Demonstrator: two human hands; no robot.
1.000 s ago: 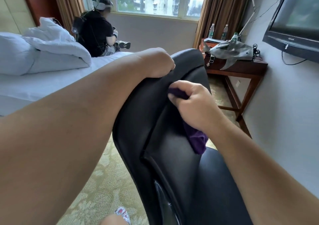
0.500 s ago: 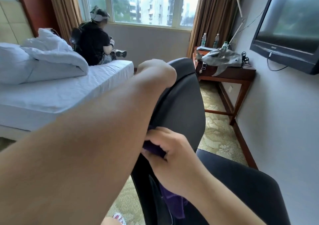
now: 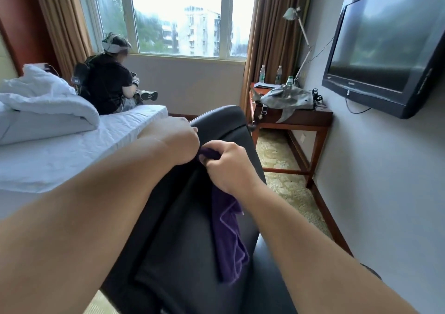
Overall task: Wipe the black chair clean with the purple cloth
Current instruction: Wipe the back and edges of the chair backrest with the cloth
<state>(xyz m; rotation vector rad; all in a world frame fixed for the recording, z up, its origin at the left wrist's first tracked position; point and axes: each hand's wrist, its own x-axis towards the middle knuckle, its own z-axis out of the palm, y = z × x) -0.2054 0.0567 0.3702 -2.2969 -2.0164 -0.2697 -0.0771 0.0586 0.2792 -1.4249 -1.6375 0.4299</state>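
- The purple cloth [image 3: 228, 239] lies against the front of the backrest of the black chair [image 3: 224, 125]. Its upper end is bunched up near the top of the backrest and the rest hangs down loose towards the seat.
- The right hand [image 3: 226, 166] grips the bunched upper end of the cloth, fingers curled round it and pressing it to the backrest.
- The left hand [image 3: 173, 142] is closed on the left edge of the backrest, just beside the right hand. Its fingers curl over the edge and out of sight.
- Both forearms reach in from the bottom of the view, the left one crossing in front of the chair's left side.
- A bed [image 3: 72, 159] with white sheets stands left of the chair, with a folded white duvet [image 3: 48, 104] on it.
- Another person [image 3: 108, 89] sits at the far end of the bed, facing the window [image 3: 183, 17].
- A wooden desk [image 3: 301, 118] stands right of the chair against the wall, carrying a grey bag [image 3: 286, 99] and several bottles [image 3: 262, 72].
- A television [image 3: 385, 55] hangs on the right wall above the desk.
- Patterned carpet [image 3: 284, 176] covers the floor.
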